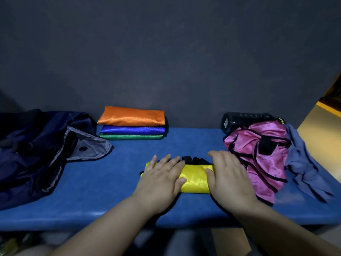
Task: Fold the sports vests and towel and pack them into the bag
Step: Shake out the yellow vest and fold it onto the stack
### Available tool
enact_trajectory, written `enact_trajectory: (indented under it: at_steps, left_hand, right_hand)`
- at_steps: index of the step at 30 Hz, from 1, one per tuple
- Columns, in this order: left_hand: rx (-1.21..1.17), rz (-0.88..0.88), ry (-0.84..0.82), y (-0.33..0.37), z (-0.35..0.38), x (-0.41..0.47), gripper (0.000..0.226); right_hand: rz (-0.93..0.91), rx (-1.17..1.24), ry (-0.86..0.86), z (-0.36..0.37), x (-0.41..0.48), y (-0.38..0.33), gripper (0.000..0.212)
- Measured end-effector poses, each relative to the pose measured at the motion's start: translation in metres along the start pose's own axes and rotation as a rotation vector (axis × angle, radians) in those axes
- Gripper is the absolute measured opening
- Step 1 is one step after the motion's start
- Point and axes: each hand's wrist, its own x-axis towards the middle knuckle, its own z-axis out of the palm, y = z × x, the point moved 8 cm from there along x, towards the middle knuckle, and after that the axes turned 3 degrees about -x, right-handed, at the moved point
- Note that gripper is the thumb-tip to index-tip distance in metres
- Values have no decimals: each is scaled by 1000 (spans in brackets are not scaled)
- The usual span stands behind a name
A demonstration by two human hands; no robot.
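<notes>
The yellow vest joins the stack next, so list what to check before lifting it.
1. Yellow vest folded flat: ok.
2. Left hand and right hand grip it: not ok, both only press it with straight fingers.
3. Stack of folded vests tidy, orange on top: ok.
4. Pink vest folded: not ok, crumpled.
5. Towel folded: not ok, crumpled.
6. Bag mouth open for packing: cannot tell.
</notes>
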Motion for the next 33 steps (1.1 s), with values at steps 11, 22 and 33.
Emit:
enact_trajectory:
  at_steps: [11,22,33]
  left_hand:
    - [-58,-120,-51,-15,14,-3,95]
    - [-74,-294,-93,-46,14,-17,110]
    - [-86,-500,-196,-78,-1,-29,59]
  right_hand:
    - [-228,-16,-434,57,-22,-14,83]
    - [-161,-62,-580,54,-30,5,89]
    - [-42,-56,-574,27,-12,20,121]
